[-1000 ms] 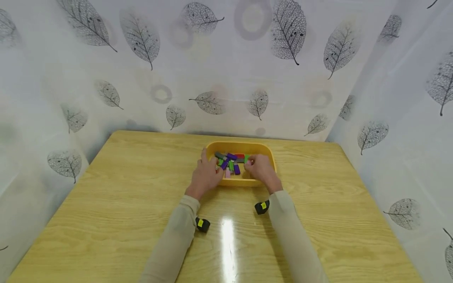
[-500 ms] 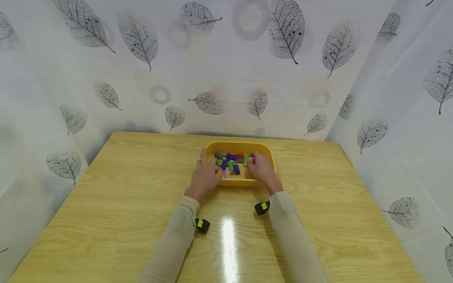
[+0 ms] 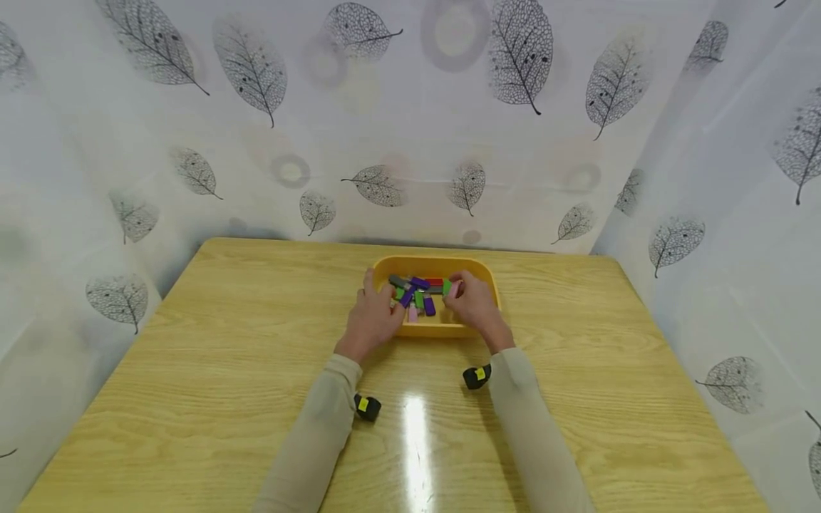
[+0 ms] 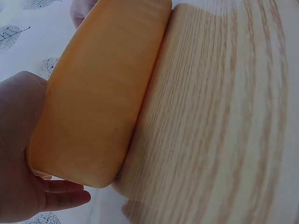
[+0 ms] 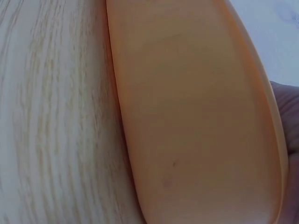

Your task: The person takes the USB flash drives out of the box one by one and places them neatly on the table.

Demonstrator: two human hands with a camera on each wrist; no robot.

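Note:
A yellow-orange tray holds several USB sticks in the head view: grey, purple, green and red. My left hand grips the tray's left end, some fingers outside the wall and the thumb over the rim, close to a purple stick. At the right side, my right hand pinches a pink USB stick just above the tray floor, beside a green one. Both wrist views mostly show the tray's outer front wall, which hides the sticks and the right fingertips.
The tray stands near the back of a wood-grain table. A leaf-printed curtain hangs behind and along both sides. Black wrist cameras sit by both sleeves, and a bright reflection crosses the tabletop's front.
My right hand has shifted slightly and turned the pink USB stick, so more of it shows; a purple bit seen at its fingers half a second ago is out of sight. The left hand stays put.

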